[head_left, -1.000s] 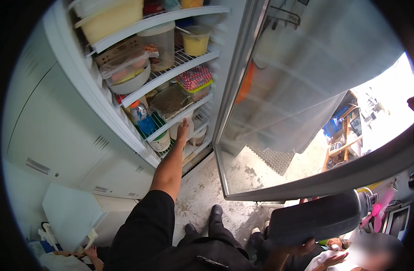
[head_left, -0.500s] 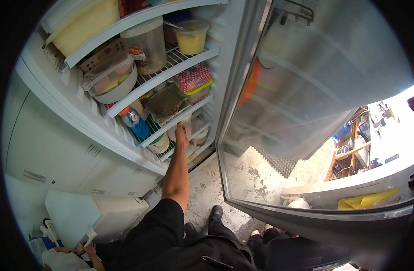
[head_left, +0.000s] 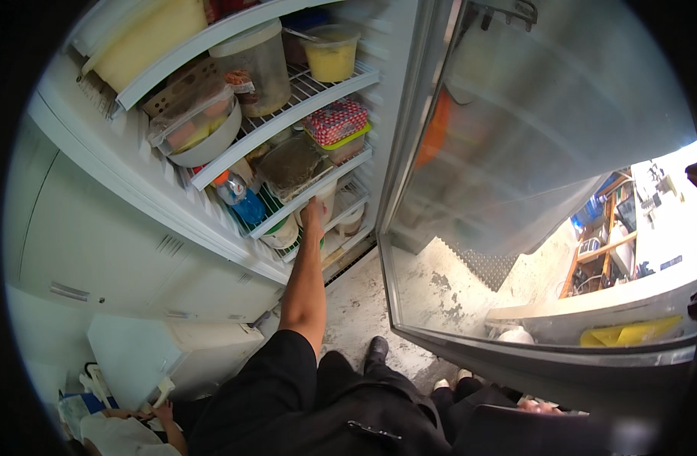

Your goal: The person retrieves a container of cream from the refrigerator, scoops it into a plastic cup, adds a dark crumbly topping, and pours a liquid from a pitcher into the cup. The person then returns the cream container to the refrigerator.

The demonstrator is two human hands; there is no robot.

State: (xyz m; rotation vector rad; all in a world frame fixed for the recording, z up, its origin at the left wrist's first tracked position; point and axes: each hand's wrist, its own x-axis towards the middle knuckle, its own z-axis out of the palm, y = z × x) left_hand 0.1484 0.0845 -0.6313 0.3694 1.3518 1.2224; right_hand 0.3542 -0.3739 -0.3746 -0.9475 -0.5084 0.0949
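Left hand [head_left: 312,216] at front edge of lower wire shelf [head_left: 318,194], beside dark-filled container [head_left: 291,163] and white tub [head_left: 327,204]; grip state indiscernible; blue-capped bottle [head_left: 238,199] toward shelf's left end.

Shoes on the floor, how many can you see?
3. A black shoe points toward the open fridge. Two pale shoe tips, one and another, peek out near the fridge door. More may be hidden under the dark clothing.
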